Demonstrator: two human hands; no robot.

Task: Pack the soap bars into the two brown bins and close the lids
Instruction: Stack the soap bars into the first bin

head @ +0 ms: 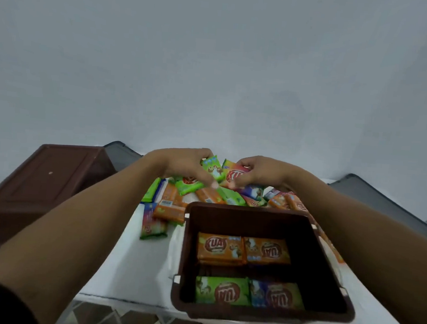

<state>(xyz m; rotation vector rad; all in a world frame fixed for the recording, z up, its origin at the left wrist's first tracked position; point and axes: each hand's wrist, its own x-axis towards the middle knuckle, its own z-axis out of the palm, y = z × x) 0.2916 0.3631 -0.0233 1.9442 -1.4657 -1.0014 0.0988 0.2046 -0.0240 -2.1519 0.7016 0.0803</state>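
An open brown bin [326,268] stands on the white table in front of me, with several wrapped soap bars [244,250] lying flat inside, orange at the back and green and blue at the front. Beyond it lies a loose pile of soap bars [176,204]. My left hand [182,163] grips a green soap bar [213,168] above the pile. My right hand [259,171] grips a red and orange soap bar [233,173] beside it. A second brown bin [41,182] with its lid shut stands at the left.
The white table [137,265] ends close to me, above a tiled floor [133,320]. Two dark grey flat lids or trays [381,201] lean at the back, one behind the left bin and one at the right. A pale wall rises behind.
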